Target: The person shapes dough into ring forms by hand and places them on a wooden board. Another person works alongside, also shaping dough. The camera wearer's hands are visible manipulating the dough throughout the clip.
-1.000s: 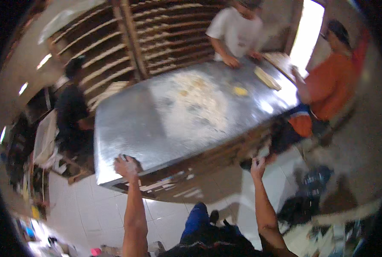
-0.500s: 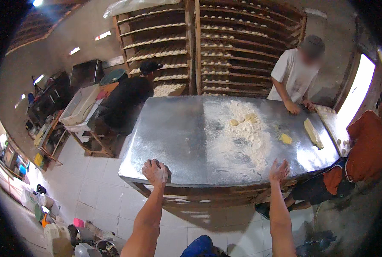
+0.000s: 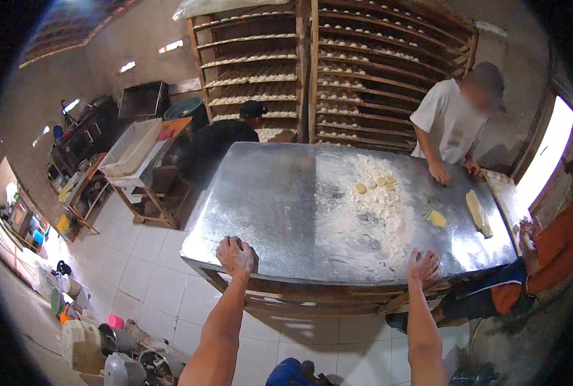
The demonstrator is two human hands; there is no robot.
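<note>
My left hand (image 3: 236,255), dusted with flour, rests at the near left edge of the metal-topped table (image 3: 267,212). Its fingers are curled in, and whatever may lie beneath them is hidden. Farther right, my right hand (image 3: 423,266) is at the same near edge, fingers apart and loosely bent, with nothing visible in it. Between and beyond the hands spreads loose white flour (image 3: 376,219). Several small dough pieces (image 3: 362,188) lie on that flour. Right of it are a flat yellow scrap (image 3: 436,218) and a long pale dough strip (image 3: 478,213).
A person in a white shirt (image 3: 450,116) works at the far right corner, beside a tray (image 3: 502,190). Another person in orange (image 3: 550,244) is low at the right. Behind stand wooden racks (image 3: 313,77) of dough rounds. A dark-clothed person (image 3: 212,151) bends at the left.
The view has shifted, so the table and racks sit farther right. Both my hands stay at the table edge. At the right, the orange-clad person's hand now shows by the tray.
</note>
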